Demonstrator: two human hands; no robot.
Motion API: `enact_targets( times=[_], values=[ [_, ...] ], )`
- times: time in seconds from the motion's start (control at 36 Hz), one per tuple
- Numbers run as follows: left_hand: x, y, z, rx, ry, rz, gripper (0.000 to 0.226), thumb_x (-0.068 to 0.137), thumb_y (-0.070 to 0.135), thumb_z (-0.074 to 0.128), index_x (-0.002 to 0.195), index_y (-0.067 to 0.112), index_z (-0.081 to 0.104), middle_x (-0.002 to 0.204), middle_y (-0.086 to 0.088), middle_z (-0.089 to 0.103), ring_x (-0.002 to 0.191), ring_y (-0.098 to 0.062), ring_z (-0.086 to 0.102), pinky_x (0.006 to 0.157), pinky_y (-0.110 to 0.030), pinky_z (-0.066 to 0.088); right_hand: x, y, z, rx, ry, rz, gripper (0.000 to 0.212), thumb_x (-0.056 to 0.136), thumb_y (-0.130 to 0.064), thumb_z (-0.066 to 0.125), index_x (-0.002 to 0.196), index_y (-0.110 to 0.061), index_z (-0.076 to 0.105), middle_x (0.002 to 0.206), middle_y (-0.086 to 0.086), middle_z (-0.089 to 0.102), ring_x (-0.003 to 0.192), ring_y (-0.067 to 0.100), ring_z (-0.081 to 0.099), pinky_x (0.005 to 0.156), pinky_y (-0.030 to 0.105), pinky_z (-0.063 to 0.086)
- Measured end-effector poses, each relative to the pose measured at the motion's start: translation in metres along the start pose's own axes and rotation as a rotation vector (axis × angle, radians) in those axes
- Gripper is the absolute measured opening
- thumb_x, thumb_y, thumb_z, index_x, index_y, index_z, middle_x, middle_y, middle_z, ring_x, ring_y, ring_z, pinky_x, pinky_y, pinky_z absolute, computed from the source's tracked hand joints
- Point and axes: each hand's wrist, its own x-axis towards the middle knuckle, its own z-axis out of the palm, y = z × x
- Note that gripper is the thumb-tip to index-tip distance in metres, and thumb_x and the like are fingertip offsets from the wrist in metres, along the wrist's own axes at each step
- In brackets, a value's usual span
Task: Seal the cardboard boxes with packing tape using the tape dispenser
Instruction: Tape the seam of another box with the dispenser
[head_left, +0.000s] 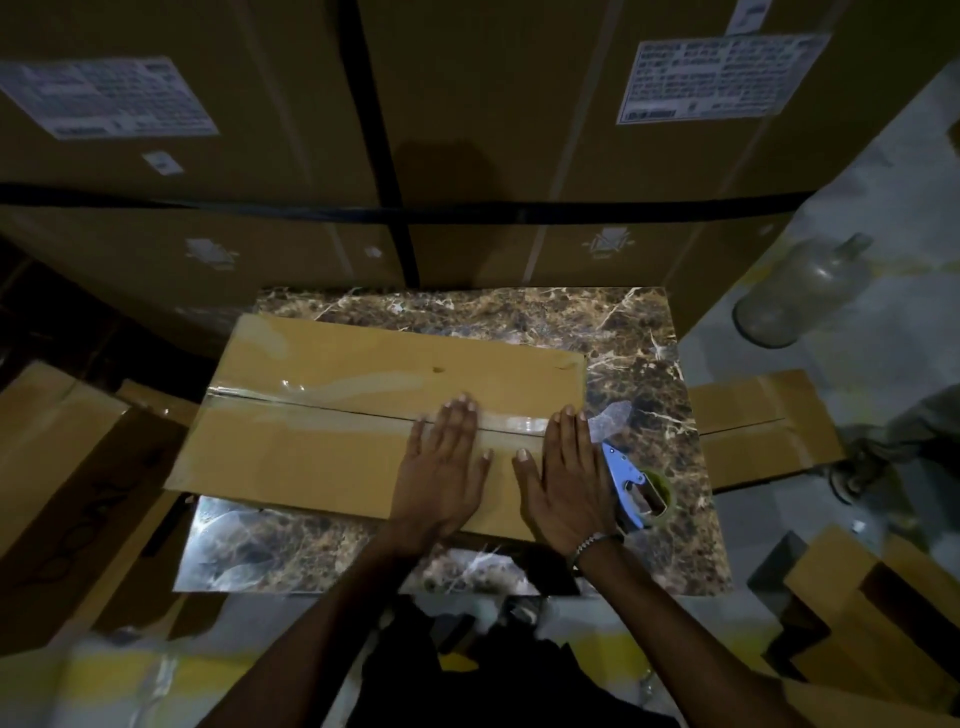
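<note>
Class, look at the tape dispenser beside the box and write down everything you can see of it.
The tape dispenser is a hand-held tool with a pale blue frame that looks like metal, and a roll at its near end. It lies on the marble-patterned table, just right of the cardboard box. The right hand, pressed flat on the box, covers its left side; whether they touch is unclear. A loose end of clear tape curls above its far tip. Nobody holds it.

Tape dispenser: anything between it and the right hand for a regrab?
Nothing visible. The tape dispenser lies on the marble tabletop, right beside the right hand, which presses flat on the taped cardboard box. A loose tape tail sticks out past the box's right edge, above the dispenser, not in the path.
</note>
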Motion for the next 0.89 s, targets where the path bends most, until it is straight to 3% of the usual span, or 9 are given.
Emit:
enact_targets(
  times=[0.17,0.36,0.47,0.53,0.61,0.67,0.72,0.81,0.89],
  values=[
    [-0.007,-0.109,-0.025,-0.007,-0.032,-0.243,0.08,0.108,0.067,0.008,0.17,0.016,0.004,0.177,-0.001,-0.002,0.164,-0.018,0.0,0.131,-0.049,0.009,-0.004,-0.003,0.004,-0.133,0.035,0.005,0.083,0.105,-0.068,0.016,0.166,-0.013,0.0,0.174,0.003,-0.006,0.159,0.019,-0.015,0.128,0.05,0.012],
    [-0.022,-0.217,-0.053,-0.047,0.019,-0.455,0.091,0.104,0.074,0.004,0.169,0.011,0.004,0.177,-0.009,0.002,0.164,-0.024,0.001,0.132,-0.048,0.006,-0.003,-0.024,0.007,-0.224,0.072,0.139,0.085,0.103,-0.069,0.014,0.166,-0.012,0.009,0.174,0.004,0.005,0.161,0.019,-0.003,0.127,0.051,0.006],
    [-0.024,-0.243,-0.06,-0.058,0.058,-0.496,0.096,0.104,0.072,0.006,0.167,0.0,0.012,0.175,-0.019,0.011,0.163,-0.031,0.008,0.132,-0.048,0.009,0.003,-0.048,0.017,-0.217,0.12,0.258,0.089,0.103,-0.071,0.015,0.165,-0.007,0.01,0.174,0.009,0.006,0.161,0.022,-0.001,0.127,0.052,0.007],
    [-0.023,-0.243,-0.06,-0.009,0.072,-0.492,0.092,0.106,0.069,0.012,0.166,0.0,0.016,0.174,-0.02,0.014,0.163,-0.032,0.01,0.132,-0.049,0.002,0.005,-0.056,0.021,-0.21,0.154,0.308,0.09,0.103,-0.071,0.016,0.164,-0.005,0.012,0.173,0.011,0.008,0.16,0.024,0.003,0.127,0.052,0.01],
    [-0.025,-0.245,-0.061,0.011,0.076,-0.561,0.095,0.104,0.074,0.009,0.168,0.004,0.006,0.177,-0.015,0.003,0.164,-0.026,-0.002,0.131,-0.049,-0.006,0.004,-0.06,0.024,-0.19,0.195,0.337,0.09,0.102,-0.07,0.02,0.164,-0.004,0.013,0.172,0.014,0.01,0.16,0.027,0.007,0.127,0.052,0.012],
    [-0.026,-0.249,-0.062,-0.025,0.085,-0.577,0.093,0.105,0.073,0.009,0.168,0.004,0.001,0.177,-0.015,0.0,0.164,-0.027,-0.001,0.131,-0.052,0.005,0.004,-0.06,0.025,-0.181,0.194,0.345,0.09,0.103,-0.07,0.02,0.164,-0.005,0.012,0.172,0.016,0.011,0.16,0.029,0.007,0.127,0.052,0.015],
    [-0.023,-0.252,-0.063,-0.066,0.091,-0.591,0.09,0.108,0.066,0.016,0.166,-0.001,0.006,0.173,-0.024,0.012,0.16,-0.037,0.017,0.127,-0.055,0.023,0.004,-0.06,0.024,-0.165,0.202,0.361,0.088,0.103,-0.069,0.019,0.165,-0.007,0.012,0.171,0.018,0.012,0.16,0.031,0.007,0.124,0.053,0.021],
    [-0.014,-0.261,-0.067,-0.115,0.14,-0.605,0.08,0.111,0.05,0.033,0.16,-0.012,0.02,0.147,-0.041,0.046,0.131,-0.053,0.052,0.106,-0.058,0.047,0.007,-0.064,0.023,-0.139,0.183,0.413,0.084,0.105,-0.067,0.022,0.165,-0.009,0.009,0.173,0.014,0.007,0.16,0.031,0.006,0.122,0.053,0.023],
    [-0.007,-0.273,-0.077,-0.174,0.125,-0.522,0.076,0.113,0.04,0.039,0.149,-0.026,0.025,0.133,-0.05,0.051,0.115,-0.06,0.061,0.095,-0.06,0.054,0.017,-0.07,0.018,-0.073,0.211,0.49,0.084,0.106,-0.062,0.027,0.164,-0.005,0.012,0.172,0.016,0.011,0.157,0.035,0.015,0.12,0.055,0.026]
  ],
)
